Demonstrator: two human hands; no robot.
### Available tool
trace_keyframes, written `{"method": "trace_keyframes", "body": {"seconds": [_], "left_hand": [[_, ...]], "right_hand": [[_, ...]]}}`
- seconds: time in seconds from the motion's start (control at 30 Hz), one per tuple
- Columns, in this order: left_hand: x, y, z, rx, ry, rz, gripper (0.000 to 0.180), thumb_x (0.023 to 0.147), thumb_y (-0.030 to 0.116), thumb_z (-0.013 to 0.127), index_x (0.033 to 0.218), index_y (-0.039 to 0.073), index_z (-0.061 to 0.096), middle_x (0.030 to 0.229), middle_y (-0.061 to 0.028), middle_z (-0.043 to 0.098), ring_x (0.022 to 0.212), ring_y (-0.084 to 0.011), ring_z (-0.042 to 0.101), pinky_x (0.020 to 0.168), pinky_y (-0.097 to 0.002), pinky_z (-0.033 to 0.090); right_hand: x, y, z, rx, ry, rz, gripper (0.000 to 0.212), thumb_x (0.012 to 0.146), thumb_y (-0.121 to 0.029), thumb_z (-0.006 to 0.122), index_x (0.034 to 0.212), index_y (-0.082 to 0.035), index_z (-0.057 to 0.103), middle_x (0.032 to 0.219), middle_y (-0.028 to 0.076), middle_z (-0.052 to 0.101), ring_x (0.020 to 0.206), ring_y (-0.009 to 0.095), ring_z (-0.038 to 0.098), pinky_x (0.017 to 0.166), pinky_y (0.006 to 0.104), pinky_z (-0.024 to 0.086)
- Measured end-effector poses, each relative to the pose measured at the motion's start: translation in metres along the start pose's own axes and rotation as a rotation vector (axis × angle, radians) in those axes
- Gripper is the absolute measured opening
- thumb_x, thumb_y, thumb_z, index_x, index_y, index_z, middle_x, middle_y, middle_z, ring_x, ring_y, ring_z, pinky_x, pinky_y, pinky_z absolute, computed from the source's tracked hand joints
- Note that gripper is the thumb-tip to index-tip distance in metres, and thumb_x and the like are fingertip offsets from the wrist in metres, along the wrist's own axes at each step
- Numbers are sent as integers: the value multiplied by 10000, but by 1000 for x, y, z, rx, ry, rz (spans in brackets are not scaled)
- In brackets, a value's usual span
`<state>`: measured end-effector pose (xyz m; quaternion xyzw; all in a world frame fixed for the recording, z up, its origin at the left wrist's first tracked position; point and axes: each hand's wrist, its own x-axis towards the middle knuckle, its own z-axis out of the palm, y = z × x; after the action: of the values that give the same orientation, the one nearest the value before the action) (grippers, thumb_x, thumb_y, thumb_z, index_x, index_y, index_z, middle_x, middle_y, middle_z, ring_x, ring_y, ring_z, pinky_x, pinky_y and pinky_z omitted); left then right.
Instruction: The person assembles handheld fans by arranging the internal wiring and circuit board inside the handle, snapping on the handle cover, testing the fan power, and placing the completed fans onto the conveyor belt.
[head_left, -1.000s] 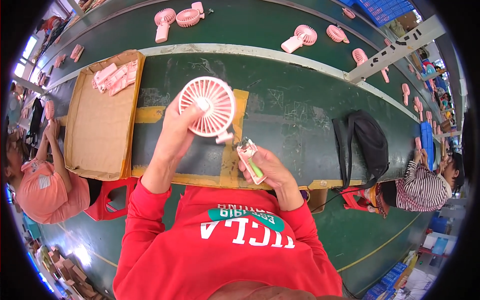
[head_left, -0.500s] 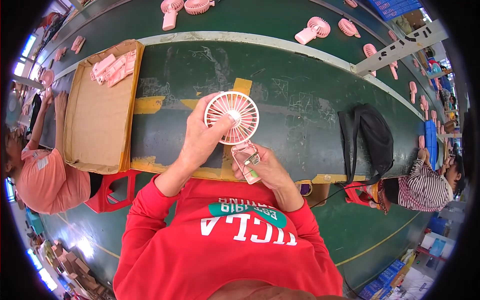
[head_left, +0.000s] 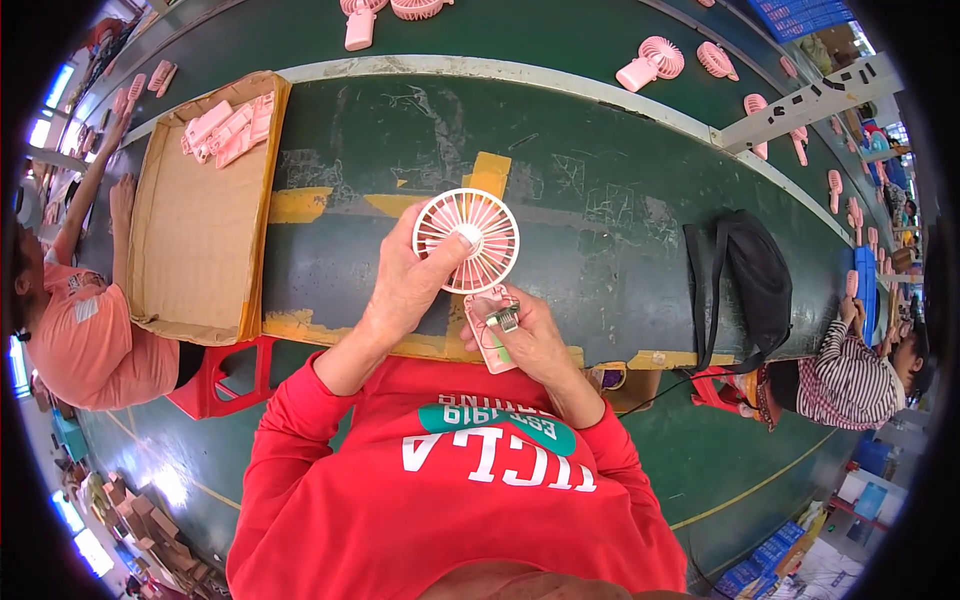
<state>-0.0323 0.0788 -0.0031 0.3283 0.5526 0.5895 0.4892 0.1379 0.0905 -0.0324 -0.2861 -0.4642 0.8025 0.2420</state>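
Above the near edge of the workbench I hold a small pink handheld fan (head_left: 467, 215) with a round white grille. My left hand (head_left: 405, 275) grips the round fan head, its thumb lying across the grille's centre. Lower down, my right hand (head_left: 535, 340) is closed around the pink handle (head_left: 487, 345), whose inside is exposed. A small circuit board (head_left: 505, 318) with thin wires stands out of the handle beside my right fingers. Something light green shows low in the handle. The fingertips behind the fan are hidden.
To the left, a shallow cardboard tray (head_left: 190, 270) holds several pink plastic shells (head_left: 230, 130). A black bag (head_left: 745, 285) lies at the right. Past a pale rail (head_left: 470, 65), more pink fans (head_left: 660, 58) lie on a green belt. People sit at both sides.
The circuit board now sticks out farther from the handle. Fans on the belt have shifted right. The person at left has stretched an arm toward the belt.
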Motion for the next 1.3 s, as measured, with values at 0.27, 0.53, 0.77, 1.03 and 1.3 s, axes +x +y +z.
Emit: {"method": "trace_keyframes", "body": {"seconds": [0.27,0.53,0.77,1.03,1.3], "left_hand": [[-11,10,-2,783,15,545,328,769,50,665,1068,-34,557,916,-97,606,820,-137,588,729,-270,478],[-19,-6,7,481,-243,26,119,836,31,601,922,-49,603,783,-69,620,620,-97,597,529,-222,466],[-4,-27,-6,38,-307,-292,169,889,31,535,1051,-11,518,792,-54,619,613,-63,553,552,-212,474],[-11,-24,-5,202,-345,-114,249,827,17,601,1058,-9,514,790,-39,597,664,-43,543,588,-215,472],[-12,-13,-9,586,-255,131,157,814,-7,588,965,-37,618,859,-100,633,757,-148,627,664,-267,505]], "right_hand": [[13,10,-7,93,192,142,178,880,-48,516,1052,-3,529,826,97,625,699,156,637,606,271,544],[24,16,-6,9,264,143,207,913,-135,499,1043,24,520,845,77,609,672,135,627,575,243,533],[31,24,-13,0,289,210,198,915,-128,478,1045,9,539,854,42,610,683,80,583,567,224,496],[33,28,-11,-64,302,113,245,910,-120,439,1085,33,518,902,51,593,763,94,565,615,240,480],[24,11,-12,196,246,236,297,947,-225,442,1105,18,504,930,96,610,790,174,634,635,271,520]]}}
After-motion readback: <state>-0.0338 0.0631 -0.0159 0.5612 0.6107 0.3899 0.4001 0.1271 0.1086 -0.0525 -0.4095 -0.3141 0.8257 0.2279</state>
